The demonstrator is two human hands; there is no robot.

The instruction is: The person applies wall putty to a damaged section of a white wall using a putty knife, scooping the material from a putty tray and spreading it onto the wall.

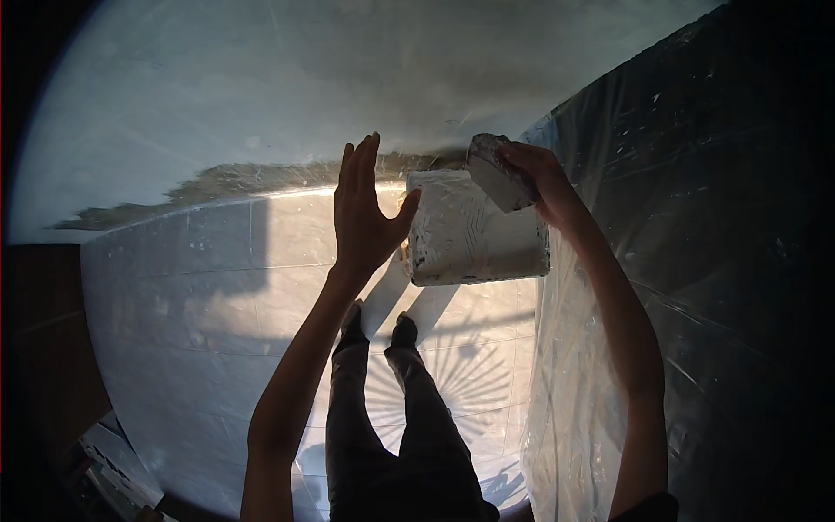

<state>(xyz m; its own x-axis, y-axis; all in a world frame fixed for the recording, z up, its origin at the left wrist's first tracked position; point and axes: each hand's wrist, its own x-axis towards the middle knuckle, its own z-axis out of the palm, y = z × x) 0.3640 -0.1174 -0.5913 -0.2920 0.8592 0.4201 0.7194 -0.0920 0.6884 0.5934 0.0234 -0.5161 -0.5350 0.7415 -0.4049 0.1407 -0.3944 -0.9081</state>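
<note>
My left hand (365,204) is raised with fingers stretched out and thumb apart, its thumb beside the left edge of a square, pale board or container (474,248) coated in wet-looking compound with ridged marks; I cannot tell whether they touch. My right hand (548,187) grips a wide, flat scraper (500,178), smeared with grey compound, above the upper right corner of that square piece. What supports the square piece is hidden or unclear.
Ahead is a pale wall (261,78) with a rough grey band along its foot. Plastic sheeting (600,348) covers the dark right side. My legs and feet stand on a sunlit, sheet-covered floor (191,313). A dark brown piece (48,331) stands at far left.
</note>
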